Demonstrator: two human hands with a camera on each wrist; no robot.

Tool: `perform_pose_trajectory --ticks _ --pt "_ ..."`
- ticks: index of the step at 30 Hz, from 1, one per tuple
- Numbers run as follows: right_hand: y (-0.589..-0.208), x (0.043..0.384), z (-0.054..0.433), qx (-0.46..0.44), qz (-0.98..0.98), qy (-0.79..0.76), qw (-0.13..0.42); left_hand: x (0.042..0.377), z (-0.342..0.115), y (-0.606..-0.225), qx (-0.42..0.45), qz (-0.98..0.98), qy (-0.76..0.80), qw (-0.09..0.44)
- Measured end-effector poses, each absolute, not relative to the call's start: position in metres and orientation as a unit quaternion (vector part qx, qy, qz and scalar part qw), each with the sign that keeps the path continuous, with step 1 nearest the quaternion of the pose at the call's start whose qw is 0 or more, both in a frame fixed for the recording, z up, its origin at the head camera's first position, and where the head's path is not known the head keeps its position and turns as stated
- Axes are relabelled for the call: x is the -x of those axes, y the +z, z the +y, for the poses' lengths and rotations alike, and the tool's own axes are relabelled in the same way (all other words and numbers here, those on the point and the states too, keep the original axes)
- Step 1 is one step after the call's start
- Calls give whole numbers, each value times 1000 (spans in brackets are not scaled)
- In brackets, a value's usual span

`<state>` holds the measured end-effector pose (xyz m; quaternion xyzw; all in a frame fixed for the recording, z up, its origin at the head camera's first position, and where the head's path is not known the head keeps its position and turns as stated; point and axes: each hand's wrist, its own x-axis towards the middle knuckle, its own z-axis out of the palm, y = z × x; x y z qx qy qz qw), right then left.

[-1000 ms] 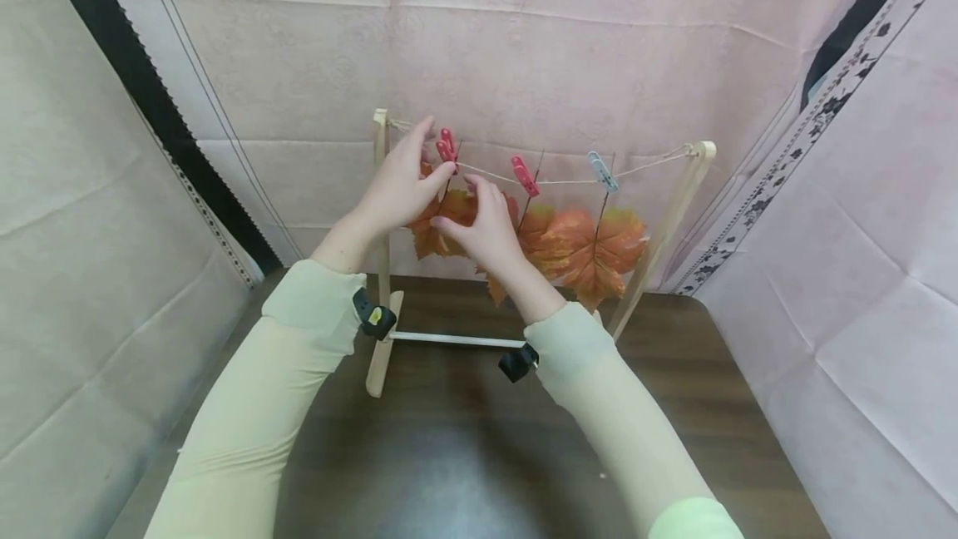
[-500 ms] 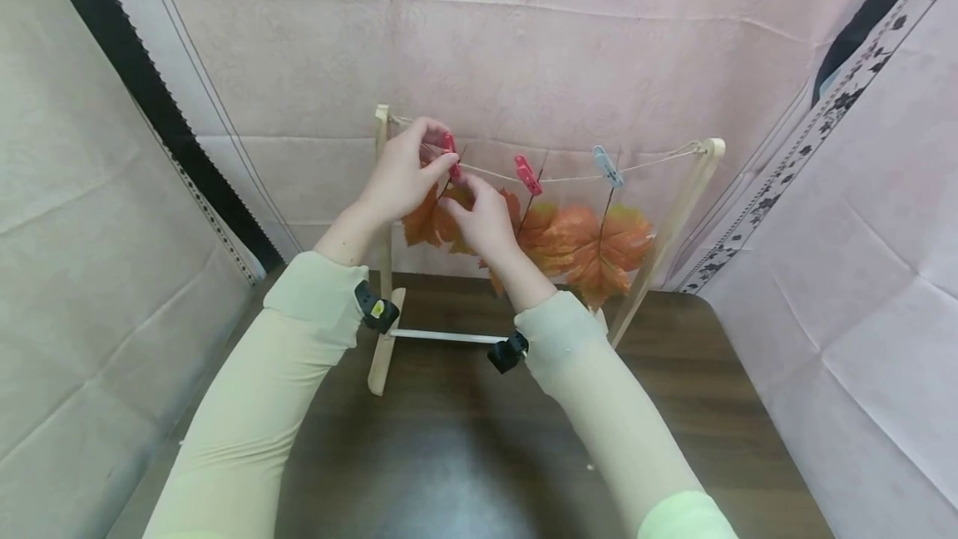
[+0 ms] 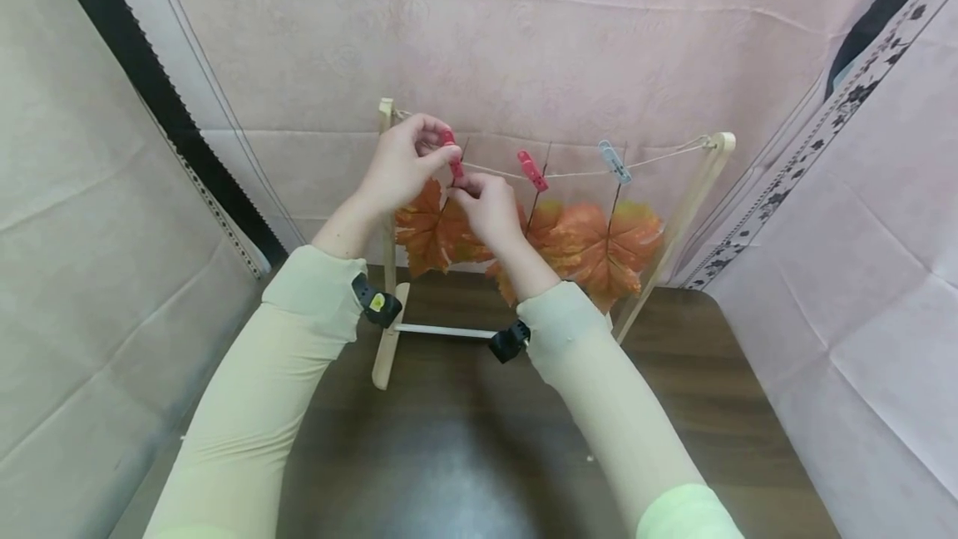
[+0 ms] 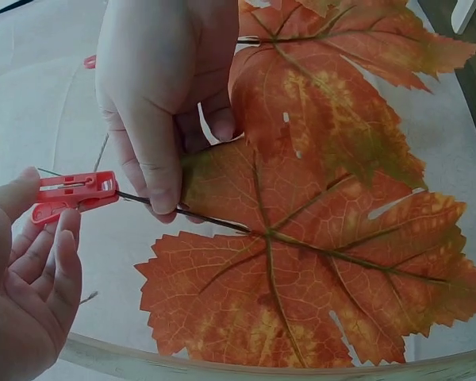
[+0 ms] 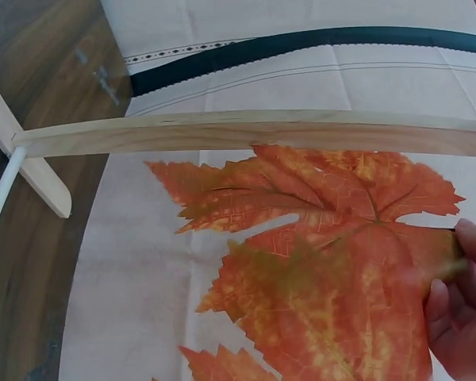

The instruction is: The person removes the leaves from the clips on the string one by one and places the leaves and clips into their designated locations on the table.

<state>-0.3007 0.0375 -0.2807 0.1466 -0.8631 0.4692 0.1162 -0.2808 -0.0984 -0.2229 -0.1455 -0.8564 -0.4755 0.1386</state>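
Note:
My left hand (image 3: pixel 398 163) pinches a red clothespin (image 4: pixel 78 189) between thumb and fingers at the left part of the string (image 3: pixel 494 170). The dark stem (image 4: pixel 212 218) of an orange artificial maple leaf (image 4: pixel 317 274) runs into the clothespin's jaws. Just beside it, my right hand (image 3: pixel 490 210) pinches that stem between thumb and finger. In the right wrist view the right hand (image 5: pixel 468 321) shows at the right edge, with leaves (image 5: pixel 333 278) overlapping beside it. Another red clothespin (image 3: pixel 532 170) and a light blue clothespin (image 3: pixel 614 162) grip leaf stems farther right on the string.
The string spans two wooden posts (image 3: pixel 677 227) of a rack, joined low down by a white rod (image 3: pixel 445 330). A wooden foot (image 3: pixel 389 343) stands on the dark wooden table (image 3: pixel 419 456). Pale cloth (image 3: pixel 569 48) hangs behind and at both sides.
The left hand's fingers have closed round the red clothespin. The right hand's thumb and finger have come together on the leaf stem, and the left leaf now hangs more visibly below the hands.

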Motion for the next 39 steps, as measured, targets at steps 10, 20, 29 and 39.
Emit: perform_pose_trajectory --ticks 10,20,29,39 --pt "-278 298 38 -178 -872 440 123 278 -101 -217 141 -859 -473 135" --pt "-290 294 39 -194 -884 412 101 275 -102 -218 149 -847 -486 155" --pt "-302 295 36 -217 -890 393 83 268 -101 -215 166 -819 -513 196" --pt "-316 290 34 -234 -893 377 74 263 -108 -225 157 -799 -546 194"
